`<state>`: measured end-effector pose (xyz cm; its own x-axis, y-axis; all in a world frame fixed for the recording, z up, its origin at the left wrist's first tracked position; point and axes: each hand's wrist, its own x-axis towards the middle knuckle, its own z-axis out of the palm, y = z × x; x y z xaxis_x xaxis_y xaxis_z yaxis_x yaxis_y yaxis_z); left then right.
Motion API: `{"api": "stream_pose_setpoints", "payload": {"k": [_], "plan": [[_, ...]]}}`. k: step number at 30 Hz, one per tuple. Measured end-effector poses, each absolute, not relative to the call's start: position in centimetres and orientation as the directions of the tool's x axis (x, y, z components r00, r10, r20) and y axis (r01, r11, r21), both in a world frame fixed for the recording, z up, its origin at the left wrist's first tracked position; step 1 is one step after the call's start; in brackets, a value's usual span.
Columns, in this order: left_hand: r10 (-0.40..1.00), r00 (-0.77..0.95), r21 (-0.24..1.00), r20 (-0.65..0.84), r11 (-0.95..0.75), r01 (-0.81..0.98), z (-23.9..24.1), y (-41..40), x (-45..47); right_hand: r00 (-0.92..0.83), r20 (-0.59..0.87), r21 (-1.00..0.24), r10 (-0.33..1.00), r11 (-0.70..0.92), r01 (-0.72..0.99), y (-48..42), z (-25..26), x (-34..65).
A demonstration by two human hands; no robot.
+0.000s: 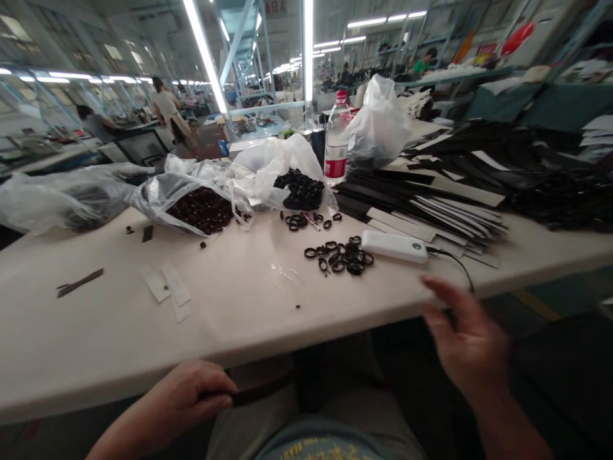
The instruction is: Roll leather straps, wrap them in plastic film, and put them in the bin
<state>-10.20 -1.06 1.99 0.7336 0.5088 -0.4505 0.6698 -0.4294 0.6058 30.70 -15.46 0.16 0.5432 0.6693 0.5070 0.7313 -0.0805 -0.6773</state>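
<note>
One pale table spans the view. Right hand hovers at its near edge, fingers spread, empty, blurred. Left hand below the edge pinches a dark strap over the lap. Stacked strips, white power bank, black rings lie beyond.
</note>
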Motion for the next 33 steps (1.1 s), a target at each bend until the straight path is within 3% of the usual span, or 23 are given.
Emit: {"api": "stream_pose_setpoints", "payload": {"k": [2,3,5,8,10,15,21,26,31,33], "plan": [[0.46,0.751,0.575,-0.473,-0.485,0.659,3.0,-0.9,-7.8,0.227,0.293,-0.762,0.929,0.084,0.642,-14.4,-0.4,25.7],[0.427,0.775,0.574,-0.466,-0.521,0.632,3.4,-0.9,-6.4,0.033,0.172,-0.793,0.985,0.118,0.598,-13.9,-0.7,23.3],[0.349,0.839,0.592,-0.417,-0.596,0.542,4.0,-0.8,-3.8,-0.267,-0.024,-0.844,0.963,0.124,0.522,-12.9,-1.2,19.4],[0.263,0.917,0.65,-0.299,-0.647,0.398,4.1,-0.2,-1.1,-0.421,-0.178,-0.883,0.889,0.045,0.468,-12.1,-2.2,17.1],[0.281,0.938,0.723,-0.2,-0.604,0.336,4.0,0.9,-0.2,-0.374,-0.196,-0.912,0.907,-0.028,0.41,-12.0,-2.7,17.7],[0.542,0.84,0.795,0.016,-0.517,0.318,3.6,4.2,2.0,-0.142,-0.166,-0.957,0.976,-0.124,0.264,-12.0,-2.2,22.1],[0.657,0.754,0.849,0.021,-0.41,0.333,2.6,6.3,4.7,0.187,0.009,-0.945,0.982,-0.053,0.323,-8.9,-1.9,27.2],[0.703,0.707,0.736,0.078,-0.519,0.435,1.8,10.1,4.3,0.495,0.012,-0.991,0.869,-0.057,0.125,-6.2,-4.2,29.8],[0.707,0.701,0.453,0.097,-0.659,0.601,0.8,14.2,3.8,0.516,0.033,-0.98,0.856,-0.074,0.185,-6.1,-4.3,29.6],[0.699,0.709,0.393,0.094,-0.68,0.619,0.3,15.0,4.0,0.513,0.038,-0.973,0.858,-0.087,0.216,-6.3,-3.9,29.3]]}}
